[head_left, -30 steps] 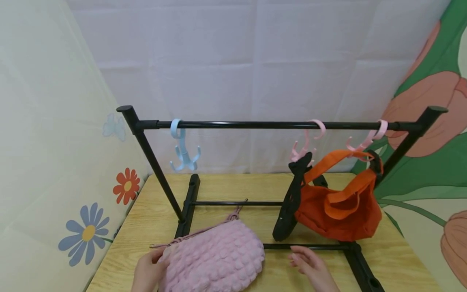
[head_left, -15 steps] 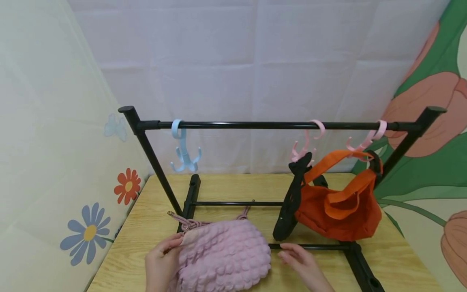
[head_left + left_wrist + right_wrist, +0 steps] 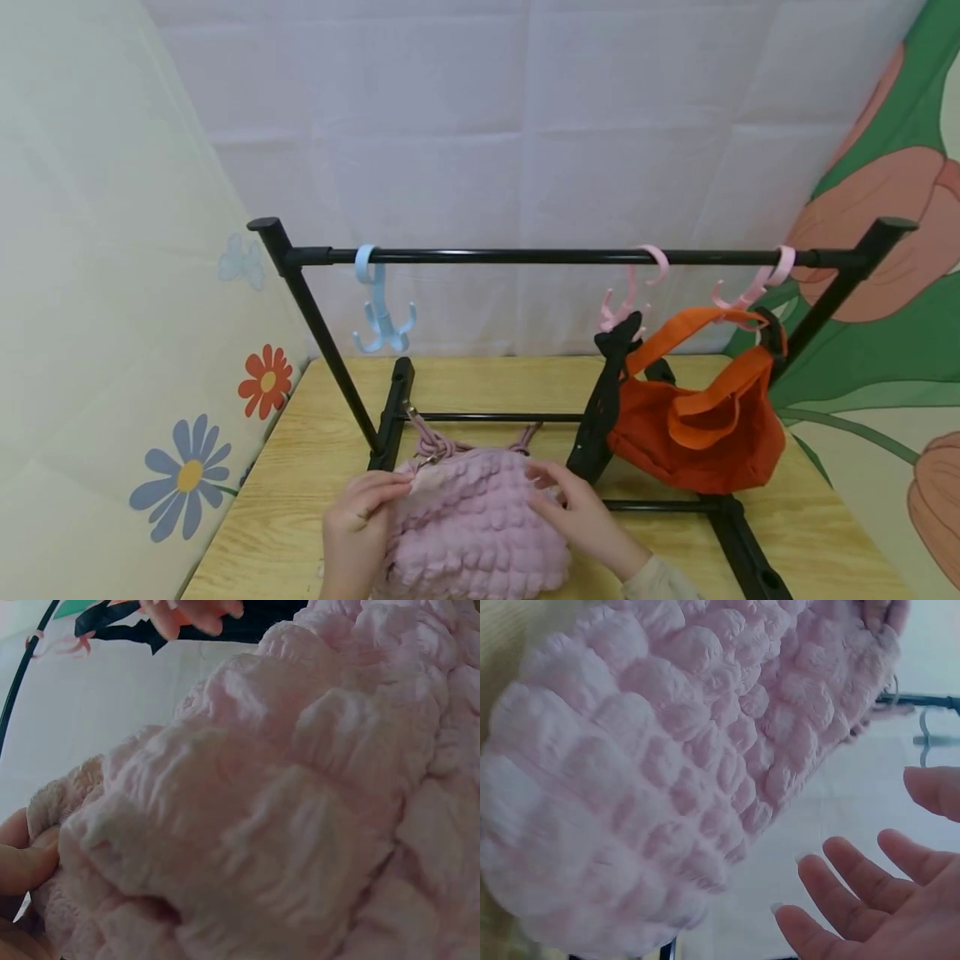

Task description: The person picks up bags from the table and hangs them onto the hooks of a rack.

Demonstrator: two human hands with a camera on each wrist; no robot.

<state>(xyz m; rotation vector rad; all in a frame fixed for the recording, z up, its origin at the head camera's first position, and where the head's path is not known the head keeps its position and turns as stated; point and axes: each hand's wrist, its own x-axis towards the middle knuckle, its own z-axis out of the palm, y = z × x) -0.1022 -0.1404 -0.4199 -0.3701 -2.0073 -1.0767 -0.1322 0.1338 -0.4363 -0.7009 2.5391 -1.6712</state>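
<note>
A puffy pink handbag (image 3: 476,537) with a bubbled texture is in front of me, its lower part cut off by the frame. My left hand (image 3: 358,521) pinches its upper left corner, thumb against fingers, also seen in the left wrist view at the bag's edge. Twisted mauve cord straps (image 3: 435,442) with a metal clasp lie behind its top. Close to the upper right side is my right hand (image 3: 577,512). In the right wrist view its fingers (image 3: 847,889) are spread loosely and apart from the bag (image 3: 667,772).
A black rack (image 3: 510,257) spans the wooden table (image 3: 270,500). From its bar hang a blue hook (image 3: 384,321) at left and two pink hooks (image 3: 622,312) at right. An orange-red bag (image 3: 697,442) and a black item (image 3: 607,408) hang at the right.
The bag has shifted right and its left corner has risen with my left hand. My right hand has moved left, up to the bag's right side. The hanging bags stay put.
</note>
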